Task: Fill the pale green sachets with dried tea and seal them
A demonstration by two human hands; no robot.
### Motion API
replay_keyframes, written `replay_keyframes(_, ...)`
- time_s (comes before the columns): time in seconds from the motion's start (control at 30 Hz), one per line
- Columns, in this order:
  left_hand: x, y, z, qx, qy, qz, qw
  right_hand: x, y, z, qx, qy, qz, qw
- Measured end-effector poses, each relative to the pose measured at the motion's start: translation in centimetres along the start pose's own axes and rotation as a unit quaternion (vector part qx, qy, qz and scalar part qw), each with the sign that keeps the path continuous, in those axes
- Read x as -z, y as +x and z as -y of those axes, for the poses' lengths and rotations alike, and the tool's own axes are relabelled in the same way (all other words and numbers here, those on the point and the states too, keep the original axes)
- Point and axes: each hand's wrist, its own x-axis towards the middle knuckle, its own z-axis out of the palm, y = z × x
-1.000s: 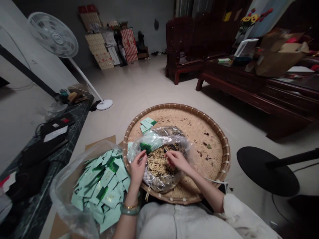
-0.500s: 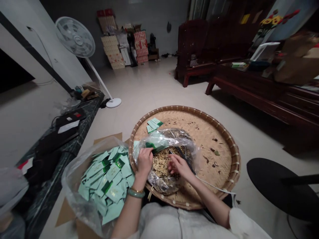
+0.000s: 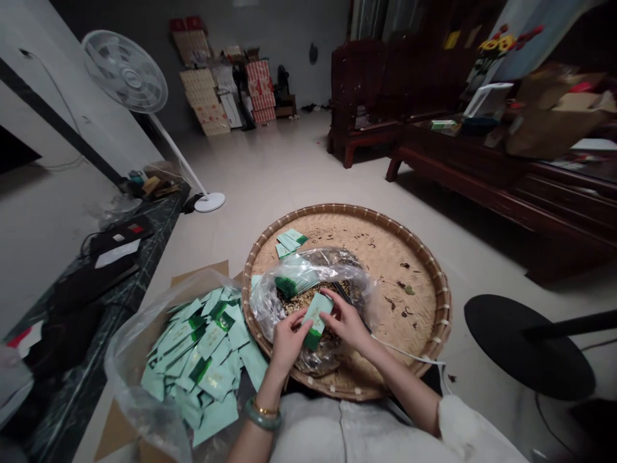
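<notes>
A light-green packet (image 3: 318, 312) with a dark green end is held between my two hands. My left hand (image 3: 289, 339) grips its lower left edge. On its upper right, my right hand (image 3: 345, 320) pinches the other edge. Just below is an open clear plastic bag (image 3: 267, 315) with loose pale and dark grains (image 3: 301, 298) in it. Several more green packets (image 3: 299, 278) rest at the bag's far left inside. A dark stick-like tool (image 3: 344, 293) leans in the bag, partly behind my right hand. The bag lies on a round woven bamboo tray (image 3: 385, 257).
At my left, a plastic-lined cardboard box (image 3: 118, 360) holds many green packets (image 3: 207, 347). A small packet stack (image 3: 290, 242) lies on the tray's far left. A white cord (image 3: 409, 354) crosses the tray's right rim. A black round stand base (image 3: 525, 344) is on the floor at right.
My left hand has come from the packets in the bag with one green packet, and both hands now hold it above the grains. The view has shifted slightly.
</notes>
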Motion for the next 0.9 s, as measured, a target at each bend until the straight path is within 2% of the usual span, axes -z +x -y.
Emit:
replay_keyframes(0.13,-0.5,-0.1,-0.2,0.029,-0.065,-0.038,0.997,0.4,-0.4,0.7,0.081,-0.098,-0.030,0.991)
replay_keyframes(0.33,-0.7,-0.3,0.0,0.050,-0.099,-0.014,0.994,0.5,-0.9,0.4,0.176,-0.157,-0.075,0.969)
replay_keyframes(0.5,-0.8,-0.3,0.3,0.067,-0.116,-0.007,0.991,0.8,-1.0,0.4,0.199,-0.173,-0.081,0.961)
replay_keyframes(0.77,-1.1,-0.7,-0.2,0.066,-0.127,0.006,0.990,0.6,-1.1,-0.1,0.193,-0.160,-0.094,0.964)
replay_keyframes(0.9,-1.2,-0.8,-0.1,0.059,-0.116,0.010,0.991,0.5,-1.1,-0.2,0.169,-0.155,-0.115,0.966)
